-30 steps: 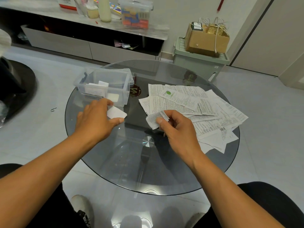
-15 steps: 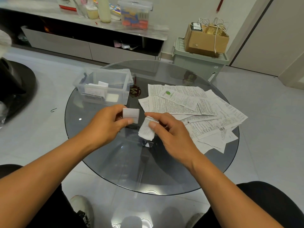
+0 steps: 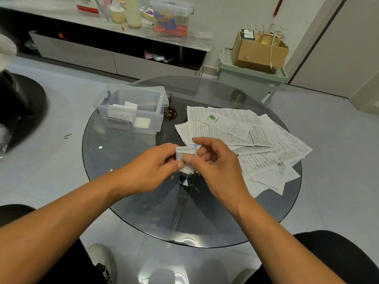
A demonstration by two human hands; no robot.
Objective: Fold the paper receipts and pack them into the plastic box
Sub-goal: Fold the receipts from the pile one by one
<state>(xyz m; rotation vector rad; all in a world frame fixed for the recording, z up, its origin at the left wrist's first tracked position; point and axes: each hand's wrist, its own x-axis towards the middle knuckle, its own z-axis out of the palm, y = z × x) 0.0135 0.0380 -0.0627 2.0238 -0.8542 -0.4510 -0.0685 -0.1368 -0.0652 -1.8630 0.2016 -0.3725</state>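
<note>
Folded receipt (image 3: 185,155): being held just above the middle of the round glass table (image 3: 127,201), between both hands, small and creased.
Left hand (image 3: 151,171): reaching in from the left, thumb and fingertips pinching the left edge of the folded receipt.
Right hand (image 3: 215,162): curling over the paper from the right, thumb pressing on its front while the index finger is hooking over the top edge; the remaining fingers are bending loosely inward.
Person: sitting at the table in dark trousers, both bare forearms stretching forward, a light shoe (image 3: 102,261) showing beneath the glass.
Loose receipts (image 3: 246,140): lying flat and overlapping in a heap on the right half of the table, just beyond the right hand.
Plastic box (image 3: 131,111): standing open on the far left of the table, clear-walled, already holding several folded papers, well apart from the hands.
Background: a low cabinet (image 3: 114,58) running along the wall with bottles and a lidded container (image 3: 171,17) on top; a cardboard box (image 3: 259,50) sitting on a pale green storage bin (image 3: 250,78).
</note>
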